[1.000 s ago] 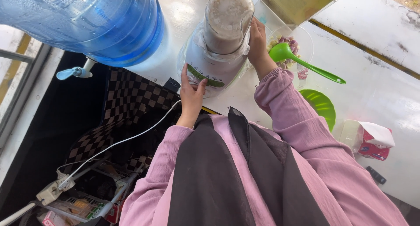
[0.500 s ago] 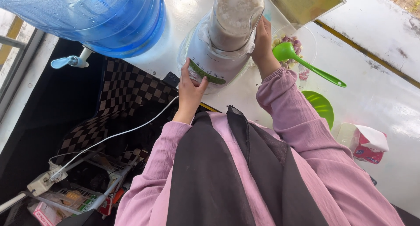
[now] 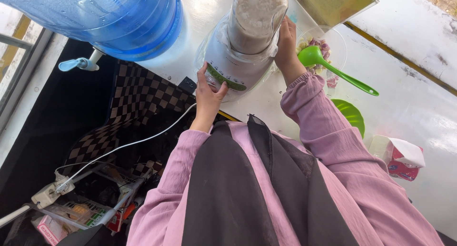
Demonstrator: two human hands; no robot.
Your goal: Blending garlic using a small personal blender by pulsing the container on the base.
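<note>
White surface fills the upper right of my view, worn and sunlit, with a dark drop to the floor on the left. Closest to me, pink sleeves and a black vest run up out of the bottom edge. Down to the left, a white power strip lies over a wire rack, and its white cord climbs toward the surface. On the right edge sits a small red-and-white carton, and just past it a green plate peeks out from behind the right sleeve. Now the hands — my left hand rests on the base of the blender, fingers spread, thumb against the green control strip; an open grip, pressing rather than holding. My right hand is flat against the far side of the blender jar, the grip wrapped loosely round it. The jar is full of pale, grainy mix. Just beside the right hand, a green ladle lies in a clear bowl. Farthest off, top left — a big blue water jug on its side, tap hanging over the edge.
</note>
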